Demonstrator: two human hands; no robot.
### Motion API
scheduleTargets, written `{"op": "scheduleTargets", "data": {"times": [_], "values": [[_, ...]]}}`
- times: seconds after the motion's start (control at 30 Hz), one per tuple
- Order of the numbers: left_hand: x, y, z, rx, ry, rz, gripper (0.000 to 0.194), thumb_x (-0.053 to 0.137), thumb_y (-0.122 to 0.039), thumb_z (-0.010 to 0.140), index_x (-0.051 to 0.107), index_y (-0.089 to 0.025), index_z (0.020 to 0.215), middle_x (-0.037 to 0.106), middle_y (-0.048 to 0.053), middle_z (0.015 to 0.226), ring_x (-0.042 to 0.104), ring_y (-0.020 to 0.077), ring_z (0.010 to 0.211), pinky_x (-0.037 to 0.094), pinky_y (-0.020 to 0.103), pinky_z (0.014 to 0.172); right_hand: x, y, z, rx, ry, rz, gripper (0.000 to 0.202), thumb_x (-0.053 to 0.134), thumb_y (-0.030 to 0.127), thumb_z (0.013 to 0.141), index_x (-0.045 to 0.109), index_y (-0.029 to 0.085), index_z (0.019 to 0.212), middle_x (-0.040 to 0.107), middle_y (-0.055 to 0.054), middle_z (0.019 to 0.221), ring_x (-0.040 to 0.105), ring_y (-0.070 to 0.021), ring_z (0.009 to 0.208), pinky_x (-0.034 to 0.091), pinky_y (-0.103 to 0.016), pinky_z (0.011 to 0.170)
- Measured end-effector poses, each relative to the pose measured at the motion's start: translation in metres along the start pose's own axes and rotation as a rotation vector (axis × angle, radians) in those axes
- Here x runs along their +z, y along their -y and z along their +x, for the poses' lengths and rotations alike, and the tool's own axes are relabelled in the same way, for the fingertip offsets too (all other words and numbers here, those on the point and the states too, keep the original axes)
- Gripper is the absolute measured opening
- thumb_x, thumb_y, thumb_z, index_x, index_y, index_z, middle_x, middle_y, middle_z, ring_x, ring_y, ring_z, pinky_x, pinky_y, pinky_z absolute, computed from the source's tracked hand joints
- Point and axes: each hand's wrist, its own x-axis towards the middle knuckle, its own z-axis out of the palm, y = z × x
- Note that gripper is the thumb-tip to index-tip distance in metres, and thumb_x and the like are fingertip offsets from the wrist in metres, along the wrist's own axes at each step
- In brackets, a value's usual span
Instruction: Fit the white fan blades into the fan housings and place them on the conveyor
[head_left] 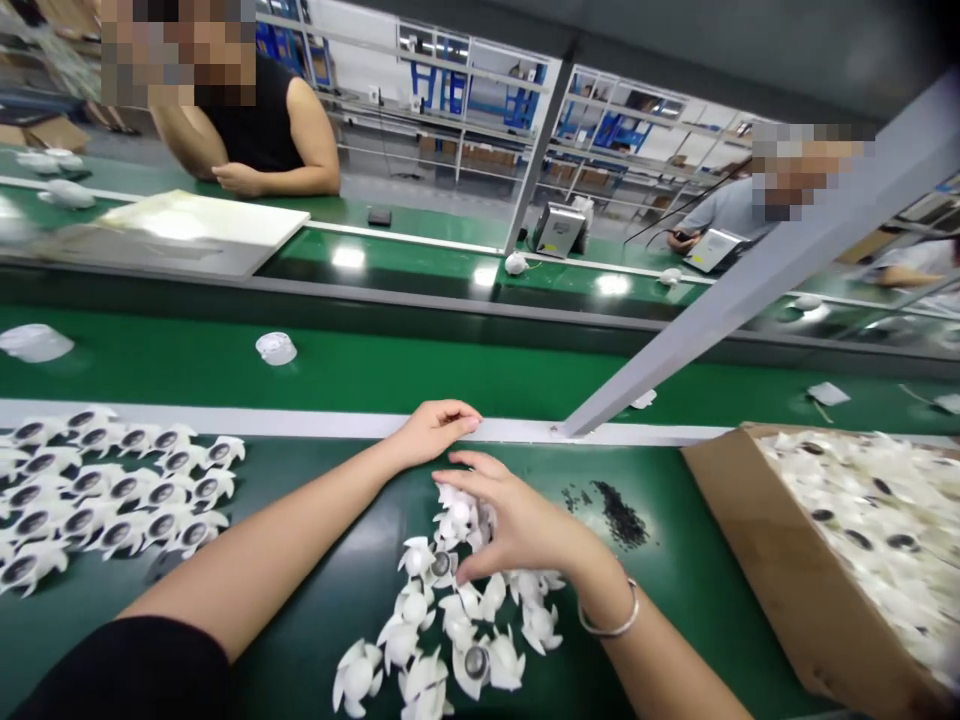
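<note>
My left hand point(439, 432) rests over the white strip at the back edge of the green table, its fingers and thumb close together; anything between the fingertips is too small to make out. Just to its right and nearer to me, my right hand point(517, 515) has thumb and fingers spread above a pile of white bladed parts point(461, 610), nearest to the parts at the pile's top. Some parts show a dark round centre. Small black pieces point(622, 515) lie in a heap right of my right hand. Rows of similar white parts point(124, 485) lie at the left.
A cardboard box point(772, 560) full of white parts stands at the right. A green conveyor belt point(420, 370) behind the table carries scattered white items. A slanted metal post point(720, 290) rises from the table's back edge. Other people are across the line.
</note>
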Motion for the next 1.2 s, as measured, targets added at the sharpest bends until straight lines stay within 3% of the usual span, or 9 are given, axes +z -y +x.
{"op": "scheduleTargets", "data": {"times": [0.07,0.17,0.27,0.37,0.47,0.67,0.8,1.03,1.2], "values": [[-0.001,0.000,-0.001,-0.011,0.062,-0.027,0.038,0.061,-0.044,0.091,0.069,-0.009,0.103,0.071,0.007,0.091,0.065,0.0171,0.081,0.050,0.028,0.073,-0.006,-0.004,-0.009,0.011,-0.084,0.047,0.082,0.085,0.049,0.065,0.052,0.034,0.138,0.029,-0.007,0.156,0.031,-0.0310,0.142,0.032,-0.050,0.115],[-0.006,-0.006,-0.003,0.023,0.213,-0.002,0.034,0.068,-0.042,0.087,0.071,-0.014,0.106,0.072,0.008,0.098,0.066,0.0203,0.089,0.051,0.031,0.078,-0.019,-0.017,-0.036,0.056,-0.403,-0.003,0.048,0.073,0.042,0.083,0.060,0.030,0.127,0.049,-0.008,0.141,0.047,-0.0264,0.131,0.038,-0.047,0.111],[-0.012,-0.014,-0.004,0.191,0.419,0.123,0.039,0.078,-0.037,0.079,0.070,-0.021,0.114,0.070,0.009,0.110,0.064,0.0234,0.101,0.049,0.034,0.088,-0.028,-0.036,-0.078,0.197,-0.651,-0.070,0.026,0.065,0.036,0.089,0.065,0.025,0.114,0.064,-0.007,0.115,0.062,-0.0219,0.105,0.051,-0.039,0.092],[-0.015,-0.019,-0.003,0.324,0.550,0.224,0.049,0.085,-0.037,0.071,0.071,-0.026,0.116,0.070,0.007,0.113,0.063,0.0246,0.104,0.045,0.036,0.096,-0.023,-0.052,-0.118,0.361,-0.730,-0.108,0.017,0.063,0.035,0.091,0.067,0.023,0.102,0.067,-0.004,0.095,0.064,-0.0172,0.078,0.053,-0.030,0.068],[-0.012,-0.019,-0.002,0.361,0.595,0.288,0.045,0.082,-0.029,0.073,0.070,-0.028,0.117,0.071,0.005,0.109,0.063,0.0235,0.099,0.045,0.036,0.093,-0.009,-0.061,-0.141,0.413,-0.756,-0.294,0.013,0.059,0.032,0.092,0.067,0.022,0.094,0.066,-0.003,0.087,0.062,-0.0160,0.072,0.051,-0.028,0.063],[-0.002,-0.022,-0.005,0.404,0.517,0.353,0.038,0.054,-0.005,0.075,0.073,-0.023,0.104,0.070,0.004,0.095,0.063,0.0187,0.085,0.046,0.033,0.083,0.011,-0.076,-0.139,0.450,-0.774,-0.535,0.016,0.053,0.027,0.094,0.066,0.017,0.092,0.067,-0.007,0.088,0.062,-0.0208,0.078,0.052,-0.035,0.072],[0.001,-0.020,-0.005,0.386,0.485,0.371,0.020,0.058,-0.014,0.086,0.072,-0.020,0.099,0.069,0.003,0.084,0.063,0.0161,0.077,0.047,0.030,0.077,0.011,-0.079,-0.129,0.436,-0.744,-0.577,0.017,0.050,0.025,0.094,0.066,0.017,0.094,0.067,-0.007,0.089,0.063,-0.0206,0.078,0.052,-0.034,0.074],[0.001,-0.006,-0.002,0.302,0.270,0.407,0.029,0.069,-0.035,0.090,0.067,-0.023,0.116,0.067,0.007,0.115,0.061,0.0214,0.108,0.046,0.035,0.094,0.005,-0.078,-0.118,0.372,-0.631,-0.640,0.019,0.050,0.023,0.095,0.067,0.017,0.093,0.068,-0.006,0.090,0.064,-0.0186,0.081,0.050,-0.030,0.075],[-0.002,-0.008,-0.002,0.220,0.171,0.410,0.032,0.070,-0.035,0.088,0.066,-0.022,0.117,0.061,0.007,0.115,0.059,0.0203,0.104,0.049,0.033,0.088,0.001,-0.078,-0.113,0.405,-0.564,-0.712,0.020,0.049,0.022,0.092,0.067,0.016,0.086,0.066,-0.008,0.082,0.061,-0.0228,0.072,0.044,-0.034,0.066]]}}
